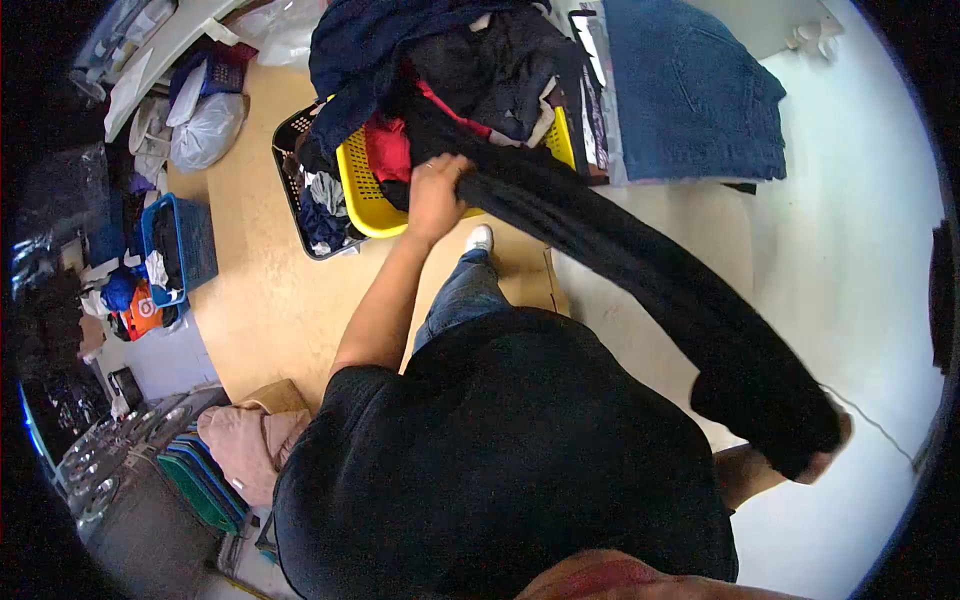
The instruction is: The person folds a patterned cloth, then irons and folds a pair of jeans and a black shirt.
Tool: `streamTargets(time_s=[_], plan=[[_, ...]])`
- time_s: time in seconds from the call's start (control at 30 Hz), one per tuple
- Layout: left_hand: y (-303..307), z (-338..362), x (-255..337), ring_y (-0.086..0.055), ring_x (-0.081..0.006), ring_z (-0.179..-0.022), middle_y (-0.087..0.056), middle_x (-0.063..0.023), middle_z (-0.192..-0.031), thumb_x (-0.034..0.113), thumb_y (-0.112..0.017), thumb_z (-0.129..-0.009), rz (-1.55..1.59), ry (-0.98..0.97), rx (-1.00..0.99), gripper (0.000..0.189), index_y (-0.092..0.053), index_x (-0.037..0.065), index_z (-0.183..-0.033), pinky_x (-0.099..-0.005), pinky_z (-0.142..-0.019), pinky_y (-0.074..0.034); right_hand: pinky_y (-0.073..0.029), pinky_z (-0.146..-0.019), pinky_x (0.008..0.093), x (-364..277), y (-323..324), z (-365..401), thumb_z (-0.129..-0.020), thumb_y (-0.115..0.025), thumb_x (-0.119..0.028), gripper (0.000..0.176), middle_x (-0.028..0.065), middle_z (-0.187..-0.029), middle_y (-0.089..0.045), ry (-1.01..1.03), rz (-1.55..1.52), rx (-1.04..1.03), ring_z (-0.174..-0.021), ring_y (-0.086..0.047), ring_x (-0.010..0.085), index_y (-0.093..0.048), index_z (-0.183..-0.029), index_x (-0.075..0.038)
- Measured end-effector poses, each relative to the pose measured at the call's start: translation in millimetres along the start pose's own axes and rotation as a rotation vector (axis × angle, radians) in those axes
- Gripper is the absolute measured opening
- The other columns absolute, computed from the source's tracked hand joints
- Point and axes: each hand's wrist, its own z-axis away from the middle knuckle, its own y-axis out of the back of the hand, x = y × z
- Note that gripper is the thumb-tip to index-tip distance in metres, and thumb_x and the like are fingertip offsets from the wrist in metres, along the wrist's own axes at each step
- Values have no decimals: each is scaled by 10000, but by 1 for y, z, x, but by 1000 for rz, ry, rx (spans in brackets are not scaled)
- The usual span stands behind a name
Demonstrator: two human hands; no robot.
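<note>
A long black garment point(640, 255) stretches from the yellow basket point(375, 215) to the lower right. My left hand point(438, 190) is closed on it near the basket's front edge. At the garment's far end, my right hand point(828, 455) grips the cloth, with most of its fingers hidden. Dark clothes point(500, 70) and a red cloth point(388, 148) are piled in the yellow basket.
Folded jeans point(695, 95) lie on the white surface point(830, 230) at the right. A black basket point(322, 240) with clothes stands beside the yellow one. Farther left are a blue basket point(195, 240), a white bag point(208, 135) and a pink cloth point(250, 445).
</note>
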Motion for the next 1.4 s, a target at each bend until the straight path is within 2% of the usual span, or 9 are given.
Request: streamTargets(time_s=[0.23, 0.3, 0.37, 0.43, 0.63, 0.87, 1.13, 1.17, 1.4], plan=[[98, -94, 80, -618, -353, -1048, -655, -168, -1060, -81, -547, -632, 298, -274, 266, 444, -637, 43, -1049, -388, -924, -479, -414, -1039, 396, -23, 320, -19, -837, -558, -273, 493, 191, -1265, -599, 690, 934, 209, -1225, -530, 301, -587, -1237, 13], [121, -116, 111, -631, -352, -1040, -656, -173, -1082, -56, -543, -655, 411, -292, 230, 447, -633, 31, -1083, -384, -904, -495, -470, -972, 327, -60, 189, -19, -868, -572, -123, 336, 149, -1133, -661, 182, 242, 493, -1041, -618, 245, -626, -1157, 39], [127, -139, 130, -596, -155, -1079, -670, -87, -1101, -111, -479, -692, 451, -380, 227, 557, -586, 5, -1226, -274, -977, -431, -456, -1000, 363, -56, 268, -8, -901, -529, -63, 310, 192, -1148, -644, 460, 1215, 276, -1069, -605, 287, -598, -1166, 83], [137, -143, 166, -574, -174, -1124, -630, -111, -1186, -105, -484, -721, 673, -449, 94, 548, -551, -40, -1261, -288, -1001, -418, -434, -1044, 416, -79, 308, 6, -947, -440, -12, 303, 264, -1204, -593, 74, -248, 452, -1095, -590, 315, -550, -1190, 133], [147, -44, 292, -633, -366, -1009, -648, -190, -1110, 77, -633, -686, 597, -977, -273, 504, -585, 7, -1183, -423, -880, -506, -403, -1070, 391, -147, 441, 138, -974, -486, -135, 322, 214, -1229, -603, 163, 624, 805, -1122, -587, 291, -582, -1208, 64], [35, 103, 414, -595, -444, -949, -615, -269, -996, 121, -673, -760, 1069, -1009, -946, 526, -489, -42, -1226, -490, -816, -490, -399, -1070, 382, -163, 352, 47, -976, -510, -183, 336, 195, -1237, -606, 250, 1114, 630, -1124, -589, 280, -589, -1218, 36], [-24, 124, 338, -651, -218, -803, -665, -219, -953, 242, -627, -902, 458, 32, -826, 328, -623, -29, -1088, -369, -720, -523, -385, -1079, 361, -2, 218, -60, -971, -561, -308, 466, 92, -1375, -537, -220, 1039, -490, -1248, -523, 227, -504, -1387, -105], [-59, 140, 286, -642, -198, -870, -662, -190, -1053, 194, -586, -928, 577, -51, -529, 343, -599, -25, -1191, -331, -780, -510, -427, -1034, 501, -43, 142, -32, -947, -577, -429, 561, 174, -1301, -578, -387, 1116, -415, -1196, -556, 322, -491, -1370, -70], [-41, 198, 166, -527, -352, -1164, -526, -239, -1274, 149, -610, -914, 401, 181, -403, 461, -456, -73, -1287, -407, -1033, -376, -444, -1006, 350, -1, 230, 174, -932, -615, -258, 470, 130, -1264, -624, -603, 911, -74, -1184, -585, 245, -514, -1369, -116]])
